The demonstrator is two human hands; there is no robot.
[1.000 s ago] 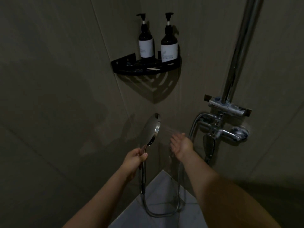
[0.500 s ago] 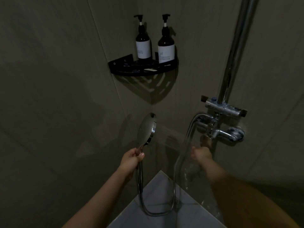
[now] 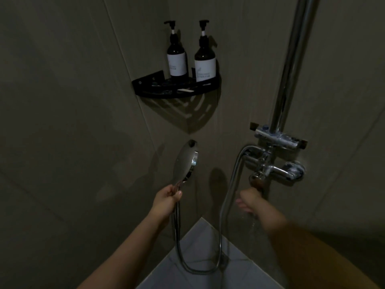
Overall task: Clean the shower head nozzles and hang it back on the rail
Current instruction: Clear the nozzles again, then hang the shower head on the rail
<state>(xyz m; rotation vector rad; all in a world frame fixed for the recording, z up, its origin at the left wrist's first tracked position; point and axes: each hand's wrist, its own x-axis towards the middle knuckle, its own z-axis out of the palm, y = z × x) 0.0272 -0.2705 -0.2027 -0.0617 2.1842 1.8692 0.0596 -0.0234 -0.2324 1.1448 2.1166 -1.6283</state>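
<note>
Fingers of the left hand (image 3: 166,202) wrap the handle of the round chrome shower head (image 3: 186,161), held upright at frame centre, off the vertical chrome rail (image 3: 288,65) at upper right. Its nozzle face turns away, unseen. The right hand (image 3: 249,200) reaches under the chrome mixer tap (image 3: 275,167), blurred; its grip cannot be told.

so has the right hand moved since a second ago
Yes. The right hand has gone right and down, from in front of the shower head to just under the mixer tap.
</note>
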